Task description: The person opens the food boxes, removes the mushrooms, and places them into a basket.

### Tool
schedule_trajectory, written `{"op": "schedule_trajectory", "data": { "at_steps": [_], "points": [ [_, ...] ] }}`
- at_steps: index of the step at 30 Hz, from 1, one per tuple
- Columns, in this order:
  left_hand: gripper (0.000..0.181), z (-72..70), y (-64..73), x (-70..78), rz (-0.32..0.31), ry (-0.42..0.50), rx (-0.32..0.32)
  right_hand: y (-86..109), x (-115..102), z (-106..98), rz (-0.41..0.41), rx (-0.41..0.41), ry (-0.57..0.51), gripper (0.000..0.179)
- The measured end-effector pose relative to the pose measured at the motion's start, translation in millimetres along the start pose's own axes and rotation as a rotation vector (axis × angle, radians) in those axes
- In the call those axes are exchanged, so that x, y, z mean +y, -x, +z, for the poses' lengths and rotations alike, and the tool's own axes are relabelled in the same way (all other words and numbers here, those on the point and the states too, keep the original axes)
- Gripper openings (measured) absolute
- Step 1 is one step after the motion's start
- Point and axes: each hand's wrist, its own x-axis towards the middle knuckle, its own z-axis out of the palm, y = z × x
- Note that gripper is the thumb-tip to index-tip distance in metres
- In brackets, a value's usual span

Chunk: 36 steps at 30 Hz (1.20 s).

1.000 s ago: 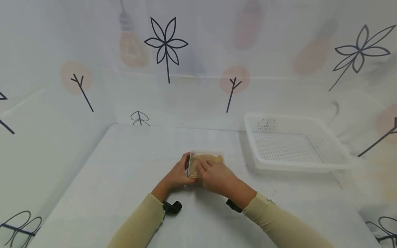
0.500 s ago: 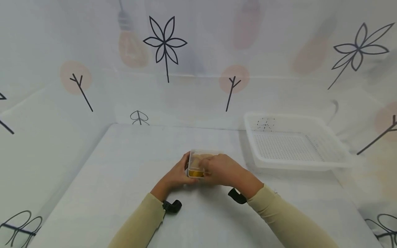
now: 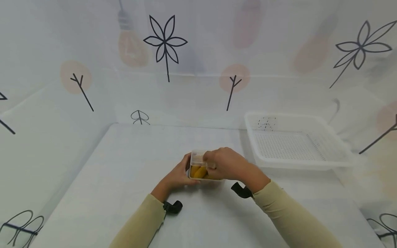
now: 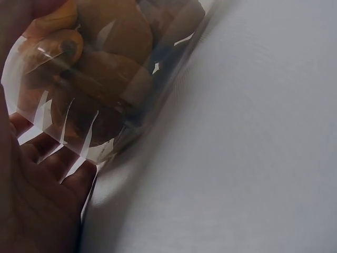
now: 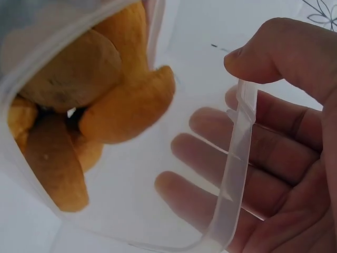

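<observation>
A clear plastic box stands mid-table, packed with smooth, elongated yellow-orange pieces whose kind I cannot tell. My left hand grips the box by its left side; in the left wrist view its fingers curl against the clear wall. With the right hand I pinch the rim of the translucent lid, thumb on one side and fingers behind it. The lid is raised at the front, so the yellow pieces show beneath it. Part of the box's right side is hidden behind the right hand.
A white perforated plastic basket stands at the back right of the white table. Patterned cloth walls rise behind and at both sides.
The right hand has moved up and to the right, lifting the lid's front edge off the box and exposing the yellow pieces. My left hand stays on the box.
</observation>
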Motion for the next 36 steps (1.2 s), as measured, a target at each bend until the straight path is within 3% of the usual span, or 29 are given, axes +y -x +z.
{"op": "schedule_trajectory", "data": {
  "at_steps": [8,14,25,36],
  "points": [
    [0.108,0.3,2.1,3.6,-0.046,-0.054,0.004,-4.3,8,-17,0.082,-0.036,-0.075,0.024],
    [0.106,0.7,2.3,2.1,-0.024,-0.067,0.010,-8.5,15,-25,0.142,-0.016,-0.093,0.028],
    [0.107,0.4,-0.4,0.0,0.007,-0.065,0.015,-25.0,42,-27,0.181,0.178,-0.075,0.020],
    [0.111,0.6,2.2,0.8,-0.017,-0.057,0.009,-33.3,69,-12,0.209,0.325,-0.018,0.018]
  ]
}}
